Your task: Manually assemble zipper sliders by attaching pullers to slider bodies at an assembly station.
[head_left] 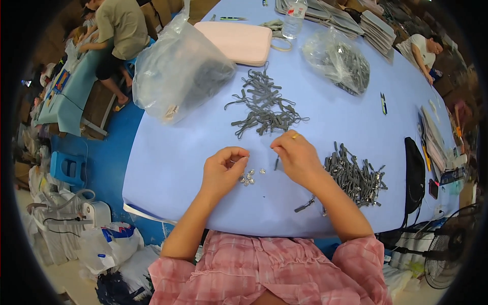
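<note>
Both hands are working over the blue table [168, 168]: left hand [222, 170] is curling, fingertips pinched, just beside small metal sliders [248, 177]; right hand [297, 156] is pinching a grey pull [276, 163]. Farther off, grey cord pulls [264, 104] are lying piled.

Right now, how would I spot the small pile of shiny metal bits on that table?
Start at the big blue table. Between the person's hands, beside the left hand, lies a tiny cluster of silver metal bits. Unlike the grey cord piles around, it glints.
</note>
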Motion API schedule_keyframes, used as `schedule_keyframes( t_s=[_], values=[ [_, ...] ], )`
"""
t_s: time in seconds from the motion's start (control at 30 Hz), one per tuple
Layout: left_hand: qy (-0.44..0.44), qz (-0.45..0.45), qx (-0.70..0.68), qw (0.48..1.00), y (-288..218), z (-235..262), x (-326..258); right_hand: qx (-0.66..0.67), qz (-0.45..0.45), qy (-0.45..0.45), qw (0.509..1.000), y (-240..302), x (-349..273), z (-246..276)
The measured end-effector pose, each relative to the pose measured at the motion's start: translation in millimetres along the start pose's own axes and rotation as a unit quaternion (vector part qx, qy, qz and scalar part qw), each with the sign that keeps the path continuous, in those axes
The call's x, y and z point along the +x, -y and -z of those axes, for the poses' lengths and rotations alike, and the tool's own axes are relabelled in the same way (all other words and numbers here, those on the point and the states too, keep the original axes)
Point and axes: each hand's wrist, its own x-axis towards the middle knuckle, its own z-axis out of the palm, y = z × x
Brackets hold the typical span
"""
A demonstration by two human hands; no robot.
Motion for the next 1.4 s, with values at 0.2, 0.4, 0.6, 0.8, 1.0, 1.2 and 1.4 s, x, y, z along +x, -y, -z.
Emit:
schedule_keyframes(
  t_s=[0.2, 0.4, 0.6, 0.8, 1.0, 1.2, 1.4],
  values=[
    [0.049, 0.009, -0.273, 0.961, -8, -18, -22, 0.296, -0.168, 0.038, 0.94, 16, -37, 24],
    [0.074, 0.039, -0.337, 0.938, 6, -35, -32, 0.502, -0.262, -0.024, 0.824, 26, -64, -12],
    [0.047, 0.004, -0.258, 0.965, 7, -43, -37, 0.343, -0.167, -0.078, 0.921, 28, -60, -17],
    [-0.005, 0.003, -0.191, 0.982, 0, -51, -42, 0.177, -0.092, -0.127, 0.972, 28, -61, -17],
    [-0.046, -0.058, -0.116, 0.99, 0, -57, -47, 0.108, -0.061, -0.111, 0.986, 31, -63, -14],
    [0.012, -0.112, -0.084, 0.99, 3, -50, -44, 0.262, -0.149, -0.056, 0.952, 29, -62, -8],
    [-0.003, -0.087, -0.053, 0.995, 0, -49, -46, 0.322, -0.246, 0.0, 0.914, 20, -65, -9]
  ],
)
